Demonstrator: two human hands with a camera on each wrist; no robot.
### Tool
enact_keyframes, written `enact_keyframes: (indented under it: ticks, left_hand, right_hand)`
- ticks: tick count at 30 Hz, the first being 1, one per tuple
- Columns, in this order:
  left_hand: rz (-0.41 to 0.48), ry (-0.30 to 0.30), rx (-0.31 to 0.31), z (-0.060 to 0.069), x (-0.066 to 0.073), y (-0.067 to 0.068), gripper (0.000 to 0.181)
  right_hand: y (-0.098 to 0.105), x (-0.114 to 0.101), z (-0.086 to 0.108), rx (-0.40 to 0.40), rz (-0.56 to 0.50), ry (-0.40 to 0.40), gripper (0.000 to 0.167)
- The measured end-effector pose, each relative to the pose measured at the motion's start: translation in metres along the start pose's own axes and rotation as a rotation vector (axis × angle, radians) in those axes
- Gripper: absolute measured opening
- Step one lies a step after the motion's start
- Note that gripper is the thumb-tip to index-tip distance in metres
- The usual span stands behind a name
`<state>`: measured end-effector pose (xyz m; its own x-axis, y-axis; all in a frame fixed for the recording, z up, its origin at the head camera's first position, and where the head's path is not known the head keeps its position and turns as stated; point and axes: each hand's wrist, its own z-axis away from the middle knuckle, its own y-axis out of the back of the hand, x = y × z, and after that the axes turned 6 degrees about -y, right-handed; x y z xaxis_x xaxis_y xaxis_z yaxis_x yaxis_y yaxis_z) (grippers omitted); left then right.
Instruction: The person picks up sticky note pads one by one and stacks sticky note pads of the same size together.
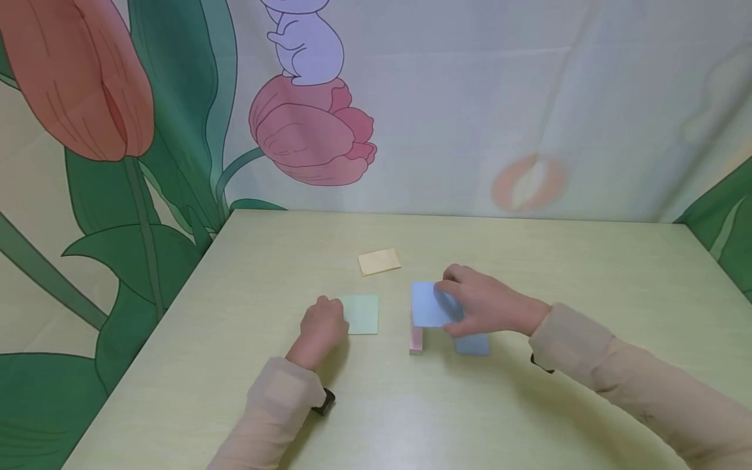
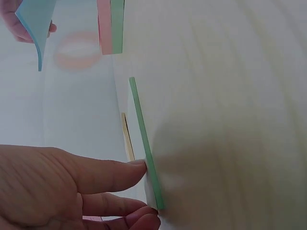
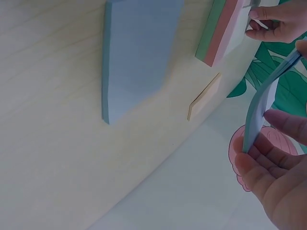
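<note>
My right hand grips a light blue sticky note pad above the table. This pad bends slightly between thumb and fingers in the right wrist view. Below it a pink block of notes is partly hidden; the right wrist view shows pink with green beneath. A second blue pad lies on the table under my right hand. On the left, my left hand pinches the near-left edge of a thin light green pad, which lies flat; thumb on top.
A small pale yellow pad lies farther back on the pale wooden table. Behind the table hangs a cloth printed with tulips and a white animal.
</note>
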<state>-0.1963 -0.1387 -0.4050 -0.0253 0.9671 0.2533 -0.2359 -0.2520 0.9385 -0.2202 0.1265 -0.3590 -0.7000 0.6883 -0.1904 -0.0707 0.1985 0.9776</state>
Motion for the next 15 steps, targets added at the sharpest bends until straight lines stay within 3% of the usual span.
enact_keyframes:
  ticks: [7,15]
  left_hand:
    - [-0.03,-0.015,-0.023,-0.001,0.0,0.004,0.016]
    - [-0.069,-0.062,-0.008,-0.002,-0.001,0.004,0.014]
  right_hand:
    - [-0.003,-0.004,-0.007,0.005,0.001,0.009,0.05]
    - [-0.007,-0.011,-0.018,-0.017,0.016,0.0,0.053]
